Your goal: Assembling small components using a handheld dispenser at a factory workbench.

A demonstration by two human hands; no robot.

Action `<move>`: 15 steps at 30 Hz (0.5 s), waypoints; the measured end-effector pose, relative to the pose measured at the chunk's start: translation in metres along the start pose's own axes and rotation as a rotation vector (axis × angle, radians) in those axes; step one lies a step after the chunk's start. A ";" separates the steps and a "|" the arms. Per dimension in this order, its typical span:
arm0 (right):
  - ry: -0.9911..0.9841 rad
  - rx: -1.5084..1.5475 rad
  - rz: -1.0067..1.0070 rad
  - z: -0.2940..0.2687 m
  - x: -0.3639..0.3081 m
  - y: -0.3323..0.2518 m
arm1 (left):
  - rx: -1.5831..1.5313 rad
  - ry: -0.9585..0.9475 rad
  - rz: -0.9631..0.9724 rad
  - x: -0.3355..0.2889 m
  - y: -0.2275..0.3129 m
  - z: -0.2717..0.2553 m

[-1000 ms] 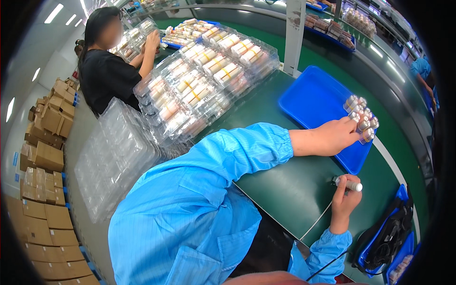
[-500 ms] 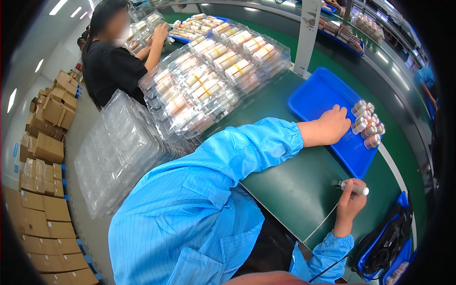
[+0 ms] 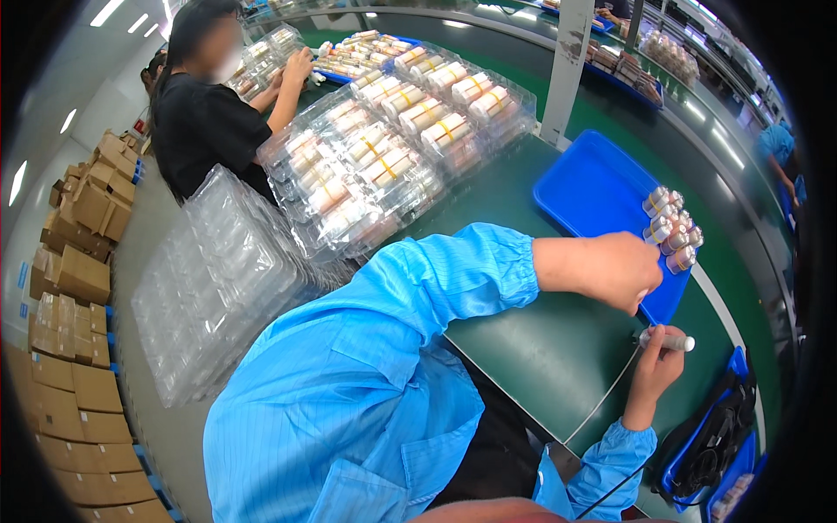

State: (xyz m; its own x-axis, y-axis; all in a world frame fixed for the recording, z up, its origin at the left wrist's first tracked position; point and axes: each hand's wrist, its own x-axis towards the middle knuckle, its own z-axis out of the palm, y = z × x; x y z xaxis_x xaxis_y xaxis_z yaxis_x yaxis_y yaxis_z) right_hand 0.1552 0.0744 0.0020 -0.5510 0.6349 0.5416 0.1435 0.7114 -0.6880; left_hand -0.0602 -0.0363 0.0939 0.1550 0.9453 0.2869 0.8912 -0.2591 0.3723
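My right hand [image 3: 657,376] grips a slim white cylinder [image 3: 678,343], a tube-like piece with a rounded pale end, above the green table. Just beyond it, my left hand [image 3: 610,272] is closed, its fingertips pointing down toward the cylinder's other end. Whatever is in those fingertips is hidden by the hand. Behind the left hand lies a blue tray [image 3: 582,181]. A cluster of short cylinders with silvery ends [image 3: 671,228] stands at its right side.
Clear plastic trays with banded bundles of cylinders [image 3: 445,131] are stacked at the upper middle. Beside them stands a stack of clear trays [image 3: 205,288]. A person in black [image 3: 214,131] works at the far left. A blue tray holding a black item [image 3: 711,436] is at the lower right.
My left hand has come from over the blue tray down toward my right hand, its fingers now bent downward. The right hand with the white cylinder has shifted slightly right.
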 end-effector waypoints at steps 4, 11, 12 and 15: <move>0.071 0.084 0.057 0.002 0.003 0.011 | -0.067 -0.093 0.005 -0.006 0.002 0.033; 0.064 -0.001 0.037 -0.001 0.006 0.007 | -0.279 -0.030 0.043 -0.003 0.000 0.082; 0.074 -0.015 0.036 -0.002 0.006 0.007 | -0.305 -0.013 0.056 -0.002 0.000 0.082; 0.060 0.014 0.030 0.004 0.007 0.003 | -0.307 -0.054 0.003 -0.009 0.000 0.077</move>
State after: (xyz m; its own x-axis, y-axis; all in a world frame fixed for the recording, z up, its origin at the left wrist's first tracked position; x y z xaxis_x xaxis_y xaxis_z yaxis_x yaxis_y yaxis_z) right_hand 0.1486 0.0794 0.0019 -0.4965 0.6733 0.5479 0.1481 0.6876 -0.7108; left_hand -0.0291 -0.0300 0.0231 0.1876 0.9514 0.2440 0.7212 -0.3021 0.6234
